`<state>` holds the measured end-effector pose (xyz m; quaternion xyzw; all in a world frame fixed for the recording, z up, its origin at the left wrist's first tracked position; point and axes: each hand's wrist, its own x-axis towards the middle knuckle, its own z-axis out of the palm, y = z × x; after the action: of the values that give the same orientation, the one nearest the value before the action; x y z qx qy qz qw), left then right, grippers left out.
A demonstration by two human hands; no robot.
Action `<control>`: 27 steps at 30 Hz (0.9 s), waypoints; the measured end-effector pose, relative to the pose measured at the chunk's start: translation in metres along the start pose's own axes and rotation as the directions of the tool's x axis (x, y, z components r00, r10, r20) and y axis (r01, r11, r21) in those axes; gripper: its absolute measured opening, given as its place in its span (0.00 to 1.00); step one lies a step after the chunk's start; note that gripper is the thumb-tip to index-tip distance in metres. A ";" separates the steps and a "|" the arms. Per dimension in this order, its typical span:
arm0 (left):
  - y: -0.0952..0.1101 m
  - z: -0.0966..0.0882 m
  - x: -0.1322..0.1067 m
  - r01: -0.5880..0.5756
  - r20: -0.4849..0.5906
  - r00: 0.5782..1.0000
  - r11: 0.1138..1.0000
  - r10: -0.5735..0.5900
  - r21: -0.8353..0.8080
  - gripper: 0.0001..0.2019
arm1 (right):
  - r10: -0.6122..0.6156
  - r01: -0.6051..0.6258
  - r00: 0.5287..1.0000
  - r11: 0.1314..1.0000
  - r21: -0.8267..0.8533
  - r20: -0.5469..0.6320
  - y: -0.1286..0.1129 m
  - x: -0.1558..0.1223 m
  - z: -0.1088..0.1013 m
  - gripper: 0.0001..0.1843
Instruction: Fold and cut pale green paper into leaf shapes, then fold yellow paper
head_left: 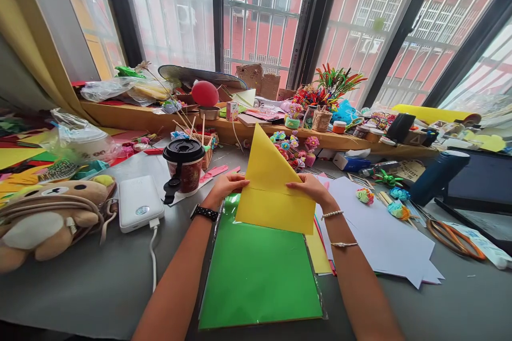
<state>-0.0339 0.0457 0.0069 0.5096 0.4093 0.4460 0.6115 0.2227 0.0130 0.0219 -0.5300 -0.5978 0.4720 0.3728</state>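
Observation:
A sheet of yellow paper (276, 208) is held up between my two hands, its top folded to a slanted point and a crease running across its middle. My left hand (230, 185) pinches the left edge. On the opposite side my right hand (310, 187) grips the right edge, thumb on the front face. Below the sheet lies a pack of green paper (260, 277) in a clear plastic sleeve on the grey table. The fingers behind the yellow paper are hidden.
Left stand a lidded coffee cup (184, 165), a white power bank (140, 202) with a cable and a plush bear (52, 218). White paper sheets (376, 229), orange-handled scissors (456, 237) and a dark blue cylinder (438, 176) lie right. Craft supplies crowd the wooden sill (156, 117).

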 end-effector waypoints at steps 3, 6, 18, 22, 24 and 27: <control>0.000 0.001 0.001 -0.005 -0.002 1.000 0.999 0.005 0.041 0.12 | 0.000 0.000 1.000 1.000 -0.011 0.001 0.001 0.000 -0.001 0.20; 0.001 0.000 0.002 -0.007 0.002 1.000 0.998 0.007 0.057 0.13 | 0.001 -0.001 1.000 1.000 -0.009 -0.002 0.002 0.001 -0.001 0.20; 0.001 0.001 0.002 0.007 0.015 1.000 1.000 -0.007 0.028 0.15 | -0.012 0.012 1.000 1.000 -0.003 -0.003 0.005 0.003 -0.002 0.19; 0.000 0.001 0.003 -0.021 0.017 1.000 0.998 0.020 0.051 0.15 | -0.006 0.006 1.000 1.000 0.002 -0.017 0.005 0.003 -0.002 0.19; -0.001 0.001 0.004 -0.040 0.018 0.999 0.997 0.039 0.069 0.15 | 0.004 -0.004 1.000 1.000 -0.001 -0.024 0.004 0.002 -0.003 0.19; -0.001 0.002 0.003 -0.055 0.033 0.998 0.994 0.053 0.092 0.16 | 0.013 -0.013 1.000 1.000 -0.001 -0.016 0.003 0.001 -0.004 0.19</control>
<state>-0.0314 0.0481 0.0059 0.5550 0.4062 0.4352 0.5810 0.2267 0.0147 0.0199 -0.5378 -0.5915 0.4699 0.3744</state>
